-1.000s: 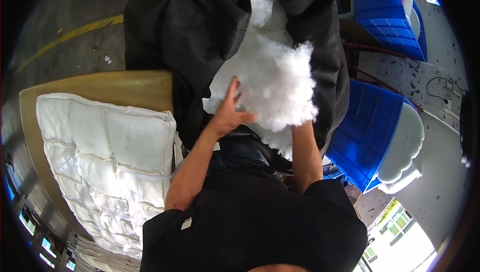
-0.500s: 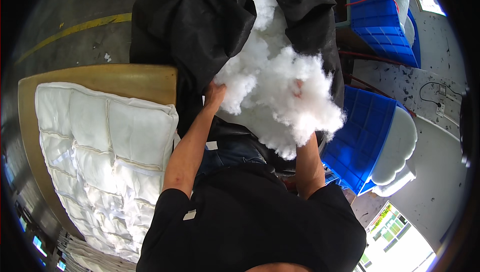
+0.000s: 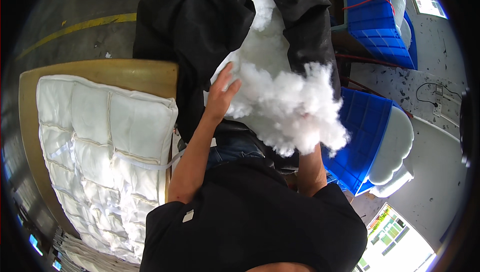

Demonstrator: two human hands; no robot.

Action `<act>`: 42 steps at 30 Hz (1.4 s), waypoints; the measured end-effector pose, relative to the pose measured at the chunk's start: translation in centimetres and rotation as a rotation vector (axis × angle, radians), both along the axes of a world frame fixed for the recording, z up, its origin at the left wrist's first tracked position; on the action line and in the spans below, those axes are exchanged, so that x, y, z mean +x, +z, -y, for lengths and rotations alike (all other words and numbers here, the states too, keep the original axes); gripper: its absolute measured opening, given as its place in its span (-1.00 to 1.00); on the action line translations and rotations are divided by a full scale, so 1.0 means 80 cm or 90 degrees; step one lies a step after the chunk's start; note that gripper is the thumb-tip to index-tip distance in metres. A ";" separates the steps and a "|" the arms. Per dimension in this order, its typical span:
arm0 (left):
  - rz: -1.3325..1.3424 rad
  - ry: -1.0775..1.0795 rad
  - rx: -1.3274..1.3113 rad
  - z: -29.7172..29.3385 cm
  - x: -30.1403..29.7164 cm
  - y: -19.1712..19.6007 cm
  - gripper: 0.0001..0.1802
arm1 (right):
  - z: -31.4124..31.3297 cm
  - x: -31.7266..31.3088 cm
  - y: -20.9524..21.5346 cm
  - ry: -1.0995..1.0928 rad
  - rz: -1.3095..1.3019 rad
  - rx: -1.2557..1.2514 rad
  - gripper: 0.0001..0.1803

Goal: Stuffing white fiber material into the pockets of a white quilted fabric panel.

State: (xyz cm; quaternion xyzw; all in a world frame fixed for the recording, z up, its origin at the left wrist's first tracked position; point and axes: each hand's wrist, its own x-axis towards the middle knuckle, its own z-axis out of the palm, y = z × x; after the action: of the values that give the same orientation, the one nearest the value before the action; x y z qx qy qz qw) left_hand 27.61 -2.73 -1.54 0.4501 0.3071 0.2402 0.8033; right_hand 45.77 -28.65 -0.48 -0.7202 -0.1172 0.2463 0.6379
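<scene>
The big white fluffy stuffing clump (image 3: 280,97) looks light, soft and easy to tear. The left hand (image 3: 222,94) presses it open-fingered at 9 o'clock; the right hand is hidden underneath, so I cannot tell its grip. Scooping from below seems best.

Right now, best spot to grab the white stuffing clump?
Probably take the white stuffing at its dense middle, cupping from both sides. It is loose and fluffy, with wisps trailing at the lower right, so edge pinches would likely tear off tufts. The left hand already presses its left flank; the right hand is buried in it.

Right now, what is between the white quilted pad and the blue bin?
In the head view, between the quilted pad and the blue bin: a black bag, white stuffing, and the left hand.
</scene>
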 end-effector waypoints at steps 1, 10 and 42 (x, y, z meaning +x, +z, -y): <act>-0.048 -0.012 -0.027 0.007 0.012 0.011 -0.30 | -0.004 -0.001 -0.005 0.011 0.009 -0.003 -0.25; 0.343 0.207 0.159 0.021 0.014 0.039 -0.50 | -0.117 -0.044 -0.078 0.290 0.149 -0.011 -0.24; -0.490 0.640 0.348 0.081 -0.454 0.064 -0.48 | -0.330 -0.452 0.085 1.170 0.407 0.259 -0.25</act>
State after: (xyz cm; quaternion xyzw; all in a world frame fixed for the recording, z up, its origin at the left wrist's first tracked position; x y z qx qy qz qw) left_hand -8.69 -9.22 3.60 0.4929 0.6702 0.4755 0.2859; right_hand 9.58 -2.29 6.33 -0.2588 -0.8361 0.4144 0.2494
